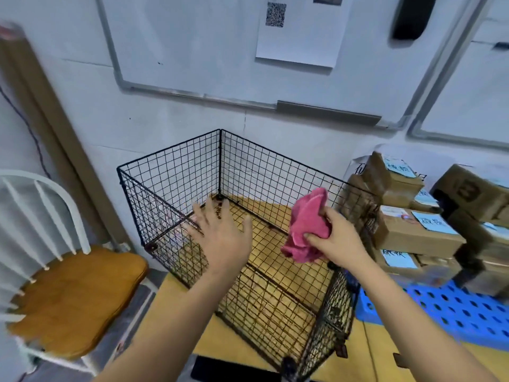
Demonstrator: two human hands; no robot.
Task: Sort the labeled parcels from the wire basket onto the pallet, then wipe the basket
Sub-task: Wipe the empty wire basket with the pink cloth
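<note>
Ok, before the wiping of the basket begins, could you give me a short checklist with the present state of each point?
1. Wire basket holds no parcels: ok.
2. Parcels are stacked on the blue pallet: ok.
3. Right hand grips the pink cloth: ok.
4. Left hand is open and free to steady the basket: ok.
5. Left hand touches the mesh: cannot tell.
6. Cloth is damp enough: cannot tell.

Yellow table (223,346) — basket (170,172), blue pallet (440,307).
</note>
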